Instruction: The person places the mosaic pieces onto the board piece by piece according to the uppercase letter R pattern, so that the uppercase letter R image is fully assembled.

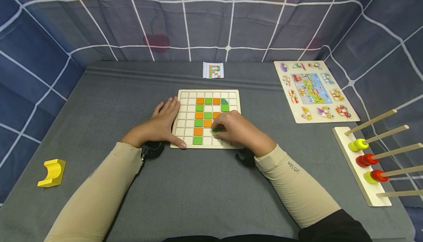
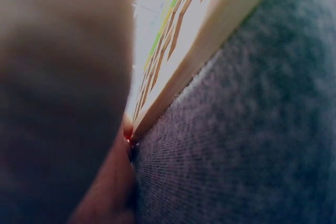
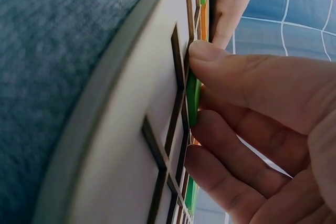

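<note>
Orange and green tiles (image 1: 207,115) fill a pale wooden grid board (image 1: 185,98) on grey cloth (image 1: 198,190), before a blue checked backdrop (image 1: 205,18).

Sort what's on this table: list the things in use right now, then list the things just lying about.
In use:
- wooden grid board, steadied by the left hand
- green tile, pinched by the right hand
- orange and green tiles already set in the board
- pattern card

Lying about:
- yellow arch block
- vehicle peg puzzle
- peg rack with rings
</note>
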### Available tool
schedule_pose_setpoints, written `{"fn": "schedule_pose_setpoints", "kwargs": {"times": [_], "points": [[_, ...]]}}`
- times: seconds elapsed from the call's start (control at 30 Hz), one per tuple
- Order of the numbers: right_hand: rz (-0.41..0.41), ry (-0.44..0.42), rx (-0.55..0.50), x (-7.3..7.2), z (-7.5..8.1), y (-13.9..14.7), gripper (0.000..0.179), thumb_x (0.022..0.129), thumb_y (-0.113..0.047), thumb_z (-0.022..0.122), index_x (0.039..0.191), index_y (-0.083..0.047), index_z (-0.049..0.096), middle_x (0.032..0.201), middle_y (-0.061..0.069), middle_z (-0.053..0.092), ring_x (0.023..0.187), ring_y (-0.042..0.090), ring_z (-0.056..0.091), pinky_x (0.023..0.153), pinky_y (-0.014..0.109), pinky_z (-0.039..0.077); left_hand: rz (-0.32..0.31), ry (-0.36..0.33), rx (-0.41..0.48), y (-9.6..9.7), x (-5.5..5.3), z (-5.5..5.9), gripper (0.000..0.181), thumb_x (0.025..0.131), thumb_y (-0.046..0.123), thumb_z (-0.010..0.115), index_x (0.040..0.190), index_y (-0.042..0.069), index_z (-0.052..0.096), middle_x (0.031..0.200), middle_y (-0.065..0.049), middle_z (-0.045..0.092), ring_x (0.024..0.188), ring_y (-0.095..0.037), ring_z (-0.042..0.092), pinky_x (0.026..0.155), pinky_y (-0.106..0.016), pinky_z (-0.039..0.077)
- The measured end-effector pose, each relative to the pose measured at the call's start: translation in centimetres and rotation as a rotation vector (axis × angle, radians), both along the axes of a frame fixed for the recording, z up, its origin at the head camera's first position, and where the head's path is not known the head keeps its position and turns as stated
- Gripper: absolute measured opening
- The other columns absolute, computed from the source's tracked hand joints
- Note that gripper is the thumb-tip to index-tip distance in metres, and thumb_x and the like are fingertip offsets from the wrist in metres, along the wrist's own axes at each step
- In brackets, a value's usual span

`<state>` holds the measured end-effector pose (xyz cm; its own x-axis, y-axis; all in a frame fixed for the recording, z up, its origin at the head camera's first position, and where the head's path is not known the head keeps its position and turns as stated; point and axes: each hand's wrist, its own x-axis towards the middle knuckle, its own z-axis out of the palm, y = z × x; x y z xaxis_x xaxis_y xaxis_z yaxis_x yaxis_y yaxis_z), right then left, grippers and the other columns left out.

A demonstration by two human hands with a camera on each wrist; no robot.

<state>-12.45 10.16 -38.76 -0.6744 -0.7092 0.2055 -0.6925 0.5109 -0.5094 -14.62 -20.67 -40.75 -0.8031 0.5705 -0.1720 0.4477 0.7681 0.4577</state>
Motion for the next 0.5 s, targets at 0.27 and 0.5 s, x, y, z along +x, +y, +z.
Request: {"fn": "schedule_pose_setpoints", "kwargs": {"times": [0.27,0.5], "points": [[0.002,0.005,-0.004,0.01,0.08,0.11,0.020,0.081,-0.001,0.091,0.098,-0.002,0.081,0.096,0.004,0.075,0.092,0.019,0.070,0.085,0.035,0.056,0.001,0.001,-0.006,0.02,-0.01,0.06,0.163,0.060,0.077,0.090,0.165,-0.005,-0.004,0.171,-0.021,-0.015,0.157,-0.035,-0.016,0.121,-0.053,-0.014],[0.019,0.031,-0.013,-0.16,-0.09,0.39,0.018,0.081,-0.004,0.091,0.095,-0.003,0.080,0.094,0.004,0.074,0.089,0.019,0.069,0.085,0.036,0.056,0.001,-0.001,-0.013,0.09,0.02,0.19,0.163,0.060,0.077,0.090,0.165,-0.006,-0.004,0.171,-0.022,-0.015,0.157,-0.035,-0.015,0.121,-0.054,-0.013]]}}
